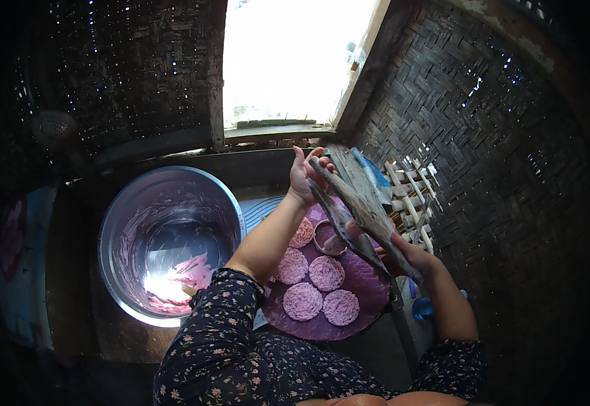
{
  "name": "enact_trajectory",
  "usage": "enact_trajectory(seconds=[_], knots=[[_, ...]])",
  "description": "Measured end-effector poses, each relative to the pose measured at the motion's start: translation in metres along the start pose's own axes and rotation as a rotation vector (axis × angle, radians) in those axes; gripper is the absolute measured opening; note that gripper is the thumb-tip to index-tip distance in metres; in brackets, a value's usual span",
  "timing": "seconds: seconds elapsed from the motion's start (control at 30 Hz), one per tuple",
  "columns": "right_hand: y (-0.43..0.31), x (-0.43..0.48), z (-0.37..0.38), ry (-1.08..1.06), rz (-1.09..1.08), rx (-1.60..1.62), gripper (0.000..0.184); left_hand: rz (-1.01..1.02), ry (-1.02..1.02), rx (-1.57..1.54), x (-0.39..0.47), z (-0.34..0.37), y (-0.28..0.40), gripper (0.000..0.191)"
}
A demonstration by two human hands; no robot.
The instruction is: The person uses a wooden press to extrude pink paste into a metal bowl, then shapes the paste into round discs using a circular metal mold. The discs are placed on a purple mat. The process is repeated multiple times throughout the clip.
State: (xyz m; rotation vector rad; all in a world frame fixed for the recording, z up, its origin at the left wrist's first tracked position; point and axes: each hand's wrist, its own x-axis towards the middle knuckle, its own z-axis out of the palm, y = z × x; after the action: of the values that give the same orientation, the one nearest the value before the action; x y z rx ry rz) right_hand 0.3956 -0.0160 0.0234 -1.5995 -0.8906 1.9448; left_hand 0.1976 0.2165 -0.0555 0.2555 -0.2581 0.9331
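Observation:
A wooden hand press (361, 210) of two long, worn pieces with a cylinder between them slants across both hands. My left hand (309, 175) is at its upper end, thumb raised and fingers curled by the wood. My right hand (412, 255) grips the lower end. Below the press, a ring (329, 237) rests on a round purple mat (320, 325). Several pink, noodle-like discs (326, 273) lie on this mat to the left of the ring and nearer to me. How the press's pieces join is partly hidden.
To the left stands a large metal basin (173, 223) with pink dough (193, 271) smeared inside. Woven walls (477, 152) and a bright window (295, 61) enclose the work area. A light bamboo rack (409, 195) and a blue item (422, 308) are at the right.

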Motion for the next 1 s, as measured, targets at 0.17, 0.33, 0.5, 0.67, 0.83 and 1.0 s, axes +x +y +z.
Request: enact_trajectory(seconds=[0.17,0.33,0.5,0.67,0.83,1.0], knots=[[-0.010,0.018,0.022,0.104,-0.115,-0.055,0.062,0.051,0.065,0.076,0.002,0.008,0.027,0.055],[-0.027,0.025,0.024,0.194,-0.188,-0.247,0.059,0.071,0.055,0.083,0.016,0.008,0.033,0.053],[-0.028,0.013,0.014,0.299,-0.227,-0.393,0.058,0.042,0.063,0.029,0.026,0.000,0.012,0.051],[-0.017,-0.006,0.011,0.301,-0.136,-0.282,0.052,-0.023,0.059,-0.019,0.018,-0.008,-0.010,0.051],[-0.005,-0.003,0.027,0.268,-0.163,-0.213,0.049,-0.050,0.139,0.018,0.003,-0.011,-0.003,0.053],[-0.010,0.013,0.040,0.270,-0.222,-0.327,0.051,-0.012,0.209,0.061,0.003,-0.007,0.020,0.058]])
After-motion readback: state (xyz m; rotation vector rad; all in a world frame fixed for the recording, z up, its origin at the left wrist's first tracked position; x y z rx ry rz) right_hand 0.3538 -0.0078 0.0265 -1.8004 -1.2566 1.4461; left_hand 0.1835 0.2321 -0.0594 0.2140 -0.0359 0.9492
